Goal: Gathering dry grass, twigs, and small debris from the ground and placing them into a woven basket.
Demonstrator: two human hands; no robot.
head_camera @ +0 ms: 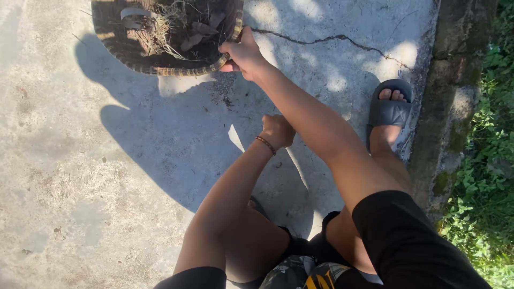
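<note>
basket (pixel 160 68): dark brown weave, rim banded tan and dark brown
basket contents (pixel 176 27): dry straw-yellow grass, brown leaves
bracelet (pixel 265 144): reddish-brown beads
slipper (pixel 391 109): dark slate grey
sleeves (pixel 407 241): black
shorts (pixel 305 273): grey camouflage with an orange-yellow patch
ground (pixel 80 176): pale grey concrete, mottled, one dark crack
curb (pixel 455 107): grey-brown, green moss patches
plants (pixel 490 187): bright green
</note>
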